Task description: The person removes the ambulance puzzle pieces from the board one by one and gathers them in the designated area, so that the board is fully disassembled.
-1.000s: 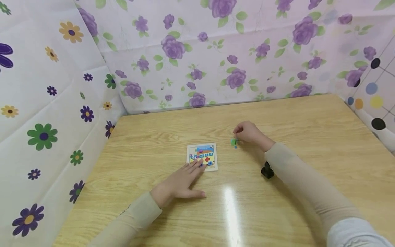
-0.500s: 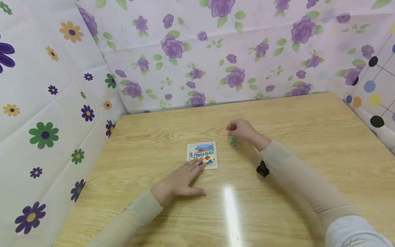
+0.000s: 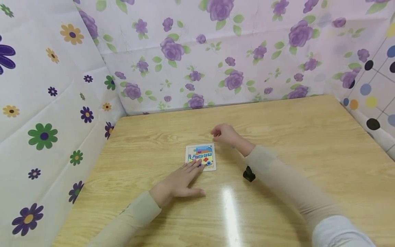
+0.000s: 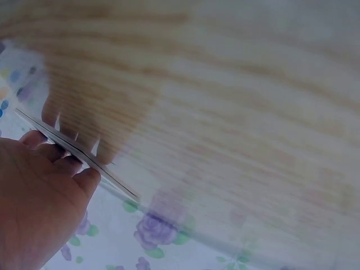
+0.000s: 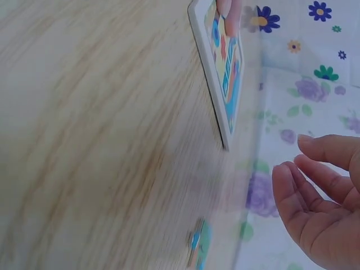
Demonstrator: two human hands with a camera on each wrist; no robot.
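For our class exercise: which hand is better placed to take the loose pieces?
Probably the right hand: it looks empty and nearer the loose pieces; the left hand rests on the puzzle.

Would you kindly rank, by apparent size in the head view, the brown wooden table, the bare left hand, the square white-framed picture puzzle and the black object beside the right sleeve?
1. Table
2. Left hand
3. Puzzle, partly covered
4. Black object

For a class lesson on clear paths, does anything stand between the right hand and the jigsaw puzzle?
Nothing visible stands between the right hand and the jigsaw puzzle. The left hand covers part of the puzzle's near edge; a loose puzzle piece lies out of that path.
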